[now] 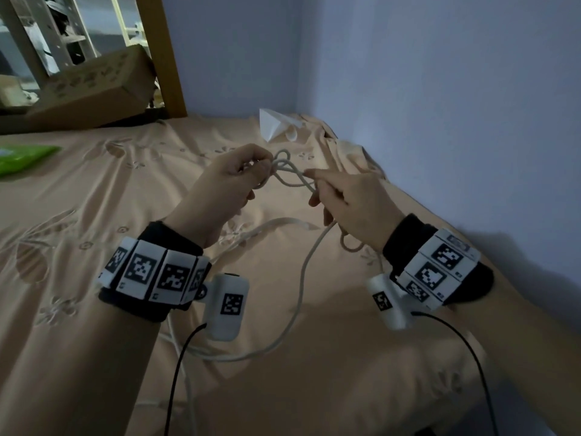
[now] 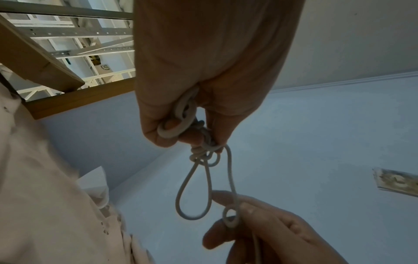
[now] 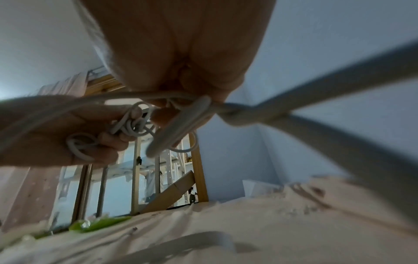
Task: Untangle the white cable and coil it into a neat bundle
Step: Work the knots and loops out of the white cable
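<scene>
A thin white cable (image 1: 287,173) hangs knotted in the air between both hands above the bed. My left hand (image 1: 239,174) grips the tangled knot (image 2: 203,150), with loops wound round its fingers (image 2: 178,123). My right hand (image 1: 327,184) pinches a strand with a small loop (image 2: 230,217) a little to the right. One long open loop (image 2: 194,192) dangles between the hands. The rest of the cable (image 1: 298,284) trails down from the right hand onto the sheet and runs back under the left wrist. In the right wrist view the knot (image 3: 133,125) sits against the left hand's fingers.
A peach embroidered bedsheet (image 1: 94,199) covers the bed. A white folded paper (image 1: 276,124) lies near the wall corner, a green packet (image 1: 22,157) at far left, a cardboard box (image 1: 94,86) and wooden post (image 1: 166,55) behind. A blue wall (image 1: 440,105) runs close on the right.
</scene>
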The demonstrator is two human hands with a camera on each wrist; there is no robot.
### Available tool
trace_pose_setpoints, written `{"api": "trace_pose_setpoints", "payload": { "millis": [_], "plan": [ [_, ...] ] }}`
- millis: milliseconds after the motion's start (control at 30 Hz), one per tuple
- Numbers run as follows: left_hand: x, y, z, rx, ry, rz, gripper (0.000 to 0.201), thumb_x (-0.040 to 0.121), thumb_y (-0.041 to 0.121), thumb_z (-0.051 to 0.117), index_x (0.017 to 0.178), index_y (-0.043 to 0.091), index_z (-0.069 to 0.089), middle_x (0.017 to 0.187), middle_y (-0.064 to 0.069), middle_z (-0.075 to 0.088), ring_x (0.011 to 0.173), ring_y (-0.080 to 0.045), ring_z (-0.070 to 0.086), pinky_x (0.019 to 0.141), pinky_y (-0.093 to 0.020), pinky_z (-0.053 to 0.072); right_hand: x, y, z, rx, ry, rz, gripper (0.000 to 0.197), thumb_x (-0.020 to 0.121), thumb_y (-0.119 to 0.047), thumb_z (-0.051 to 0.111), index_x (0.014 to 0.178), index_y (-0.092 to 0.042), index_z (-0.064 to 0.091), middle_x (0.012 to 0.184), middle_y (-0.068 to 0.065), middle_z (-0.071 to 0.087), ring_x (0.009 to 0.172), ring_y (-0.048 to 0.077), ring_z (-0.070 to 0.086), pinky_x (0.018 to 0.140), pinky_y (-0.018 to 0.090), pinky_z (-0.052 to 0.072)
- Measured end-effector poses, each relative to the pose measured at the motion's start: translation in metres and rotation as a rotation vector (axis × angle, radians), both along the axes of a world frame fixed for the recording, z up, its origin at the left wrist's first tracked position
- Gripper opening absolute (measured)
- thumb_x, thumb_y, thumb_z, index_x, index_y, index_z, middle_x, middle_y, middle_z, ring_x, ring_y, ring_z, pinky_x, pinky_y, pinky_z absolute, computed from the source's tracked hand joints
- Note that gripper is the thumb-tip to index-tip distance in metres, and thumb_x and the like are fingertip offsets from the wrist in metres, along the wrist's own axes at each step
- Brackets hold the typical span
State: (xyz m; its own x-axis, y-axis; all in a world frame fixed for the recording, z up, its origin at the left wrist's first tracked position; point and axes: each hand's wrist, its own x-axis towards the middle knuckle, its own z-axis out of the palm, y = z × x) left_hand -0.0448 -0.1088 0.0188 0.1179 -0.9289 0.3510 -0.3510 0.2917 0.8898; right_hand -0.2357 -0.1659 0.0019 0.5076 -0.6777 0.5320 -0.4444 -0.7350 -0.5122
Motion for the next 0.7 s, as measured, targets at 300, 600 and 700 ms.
{"api": "trace_pose_setpoints", "payload": {
  "millis": [300,600,700],
  "plan": [
    [0.005,-0.001,-0.008,-0.029,-0.079,0.053,0.022,0.098,0.008,0.046,0.086,0.019,0.06,0.066,0.005,0.048,0.051,-0.002,0.04,0.046,-0.011,0.033,0.003,0.014,0.01,0.708,-0.541,0.149,0.027,0.091,-0.002,0.034,0.086,-0.008,0.059,0.058,0.006,0.059,0.045,0.015,0.043,0.039,0.019,0.03],
    [0.013,-0.002,-0.011,-0.046,-0.125,0.107,0.022,0.098,0.011,0.047,0.084,0.022,0.059,0.07,0.0,0.048,0.051,-0.002,0.039,0.044,-0.012,0.032,0.007,0.014,-0.003,0.601,-0.314,0.187,0.022,0.087,-0.037,0.063,0.087,-0.015,0.063,0.06,-0.007,0.043,0.047,0.007,0.036,0.046,0.026,0.031],
    [0.012,-0.002,-0.011,-0.048,-0.136,0.092,0.019,0.098,0.01,0.046,0.088,0.018,0.06,0.069,0.001,0.048,0.049,-0.001,0.039,0.044,-0.011,0.032,0.009,0.019,0.002,0.493,-0.288,0.178,0.016,0.093,-0.025,0.057,0.094,-0.01,0.063,0.06,-0.001,0.046,0.047,0.009,0.038,0.045,0.023,0.033]
  ]
}}
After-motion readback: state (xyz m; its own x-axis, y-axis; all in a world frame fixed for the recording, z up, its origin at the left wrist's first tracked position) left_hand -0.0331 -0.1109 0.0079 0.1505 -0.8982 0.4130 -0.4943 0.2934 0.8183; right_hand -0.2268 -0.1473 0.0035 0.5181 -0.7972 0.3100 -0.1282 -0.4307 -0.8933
